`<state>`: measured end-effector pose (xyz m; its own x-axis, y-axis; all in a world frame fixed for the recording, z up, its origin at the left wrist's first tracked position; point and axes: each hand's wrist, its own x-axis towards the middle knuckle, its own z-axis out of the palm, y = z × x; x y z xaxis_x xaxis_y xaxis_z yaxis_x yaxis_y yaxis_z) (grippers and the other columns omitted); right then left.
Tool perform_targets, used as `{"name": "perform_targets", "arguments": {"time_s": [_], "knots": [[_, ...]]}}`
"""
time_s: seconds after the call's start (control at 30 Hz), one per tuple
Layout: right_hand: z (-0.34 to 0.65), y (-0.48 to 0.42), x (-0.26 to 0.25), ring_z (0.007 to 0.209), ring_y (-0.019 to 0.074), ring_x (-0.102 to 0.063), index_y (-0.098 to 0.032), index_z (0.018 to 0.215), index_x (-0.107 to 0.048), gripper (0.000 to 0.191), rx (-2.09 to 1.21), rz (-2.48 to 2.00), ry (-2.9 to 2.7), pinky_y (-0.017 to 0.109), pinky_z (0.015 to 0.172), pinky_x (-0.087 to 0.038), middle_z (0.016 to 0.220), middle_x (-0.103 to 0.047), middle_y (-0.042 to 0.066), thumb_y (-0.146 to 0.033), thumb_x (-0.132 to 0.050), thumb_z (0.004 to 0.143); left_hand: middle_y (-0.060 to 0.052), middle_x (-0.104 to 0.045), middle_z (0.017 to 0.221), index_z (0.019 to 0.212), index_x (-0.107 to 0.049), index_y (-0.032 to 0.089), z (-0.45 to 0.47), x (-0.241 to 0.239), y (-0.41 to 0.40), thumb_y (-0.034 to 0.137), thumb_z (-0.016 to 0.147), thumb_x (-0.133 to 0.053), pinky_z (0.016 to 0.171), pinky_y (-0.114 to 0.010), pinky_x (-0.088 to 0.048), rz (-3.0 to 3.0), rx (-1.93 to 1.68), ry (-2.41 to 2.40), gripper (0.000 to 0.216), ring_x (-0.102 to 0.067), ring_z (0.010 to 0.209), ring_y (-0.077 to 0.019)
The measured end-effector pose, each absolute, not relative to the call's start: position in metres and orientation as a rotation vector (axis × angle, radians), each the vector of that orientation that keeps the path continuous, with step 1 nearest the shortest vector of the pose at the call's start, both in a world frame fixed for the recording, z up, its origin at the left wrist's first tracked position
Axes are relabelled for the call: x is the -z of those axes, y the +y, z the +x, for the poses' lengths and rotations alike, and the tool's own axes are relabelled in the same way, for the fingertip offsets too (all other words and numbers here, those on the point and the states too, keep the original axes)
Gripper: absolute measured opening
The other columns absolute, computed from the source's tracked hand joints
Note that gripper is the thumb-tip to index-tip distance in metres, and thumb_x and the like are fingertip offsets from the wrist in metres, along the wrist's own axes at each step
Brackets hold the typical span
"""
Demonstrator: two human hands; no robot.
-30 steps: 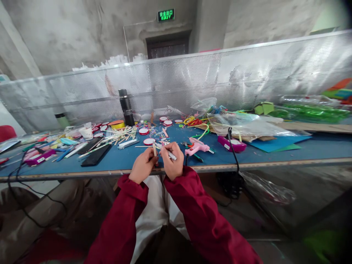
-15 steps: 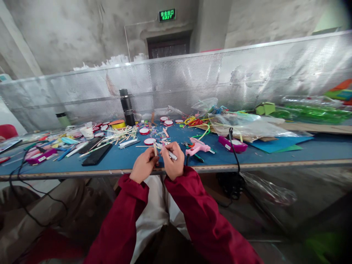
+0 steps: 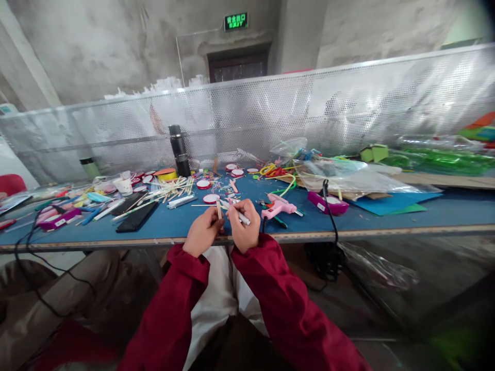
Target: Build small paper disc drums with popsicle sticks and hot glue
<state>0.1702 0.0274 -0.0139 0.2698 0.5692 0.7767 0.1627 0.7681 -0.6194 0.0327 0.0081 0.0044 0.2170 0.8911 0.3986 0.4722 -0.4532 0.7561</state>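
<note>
Both hands rest at the near edge of a blue worktable. My left hand is closed, pinching a short wooden stick that stands nearly upright. My right hand is closed round a white pen-like tool, whose tip points at the stick. The hands almost touch. A pink glue gun lies just right of my right hand. Dark red sleeves cover both arms.
A pile of wooden sticks, round red-and-white discs, a black phone, a black bottle and plastic bags crowd the table. A perforated metal screen backs it. Cables hang off the front edge.
Almost nothing; the hands stay together on the stick and tool, with only slight shifts of the fingers and of the view.
</note>
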Motion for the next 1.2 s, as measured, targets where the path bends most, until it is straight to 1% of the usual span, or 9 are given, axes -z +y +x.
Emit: {"name": "perform_targets", "arguments": {"time_s": [0.2,0.33,0.67,0.77,0.87,1.2], "knots": [[0.1695,0.0260,0.0115,0.064,0.0145,-0.053,-0.023,0.077,-0.055,0.015,-0.282,-0.695,-1.305,0.028,0.061,-0.042,0.070,-0.059,-0.001,-0.027,-0.056,0.091,0.000,-0.068,0.079,0.103,-0.057,0.022,0.0327,-0.0042,0.0087,0.028,0.089,-0.054,0.058,-0.026,-0.045,2.027,-1.159,1.276,0.015,-0.062,0.062,-0.0163],[0.1689,0.0260,0.0108,0.065,0.0148,-0.054,-0.023,0.077,-0.054,0.015,-0.275,-0.701,-1.306,0.028,0.062,-0.043,0.070,-0.059,-0.002,-0.027,-0.056,0.091,0.001,-0.068,0.074,0.103,-0.058,0.022,0.0331,-0.0041,0.0088,0.028,0.088,-0.054,0.057,-0.026,-0.045,2.024,-1.156,1.289,0.016,-0.062,0.061,-0.0166],[0.1706,0.0278,0.0153,0.068,0.0157,-0.056,-0.023,0.081,-0.057,0.013,-0.297,-0.666,-1.283,0.029,0.064,-0.045,0.073,-0.061,0.000,-0.029,-0.057,0.092,0.002,-0.066,0.074,0.100,-0.057,0.022,0.0334,-0.0047,0.0077,0.026,0.090,-0.053,0.056,-0.026,-0.044,2.010,-1.167,1.229,0.012,-0.062,0.061,-0.0160],[0.1709,0.0271,0.0153,0.068,0.0159,-0.056,-0.023,0.079,-0.057,0.015,-0.313,-0.640,-1.305,0.030,0.064,-0.045,0.072,-0.061,0.000,-0.030,-0.056,0.093,0.002,-0.065,0.072,0.100,-0.057,0.022,0.0332,-0.0048,0.0077,0.027,0.090,-0.053,0.056,-0.026,-0.043,2.008,-1.153,1.233,0.011,-0.062,0.061,-0.0162],[0.1707,0.0264,0.0140,0.067,0.0154,-0.056,-0.023,0.077,-0.056,0.017,-0.307,-0.659,-1.319,0.029,0.063,-0.045,0.071,-0.060,-0.001,-0.030,-0.056,0.093,0.002,-0.066,0.073,0.101,-0.057,0.022,0.0332,-0.0050,0.0074,0.028,0.090,-0.053,0.057,-0.026,-0.043,2.024,-1.152,1.262,0.013,-0.062,0.061,-0.0164],[0.1706,0.0277,0.0162,0.067,0.0150,-0.056,-0.024,0.082,-0.056,0.012,-0.318,-0.658,-1.302,0.029,0.063,-0.045,0.073,-0.062,-0.001,-0.029,-0.057,0.093,0.002,-0.066,0.073,0.105,-0.058,0.022,0.0335,-0.0053,0.0065,0.026,0.090,-0.053,0.054,-0.025,-0.043,2.015,-1.151,1.263,0.016,-0.062,0.059,-0.0158]]}}
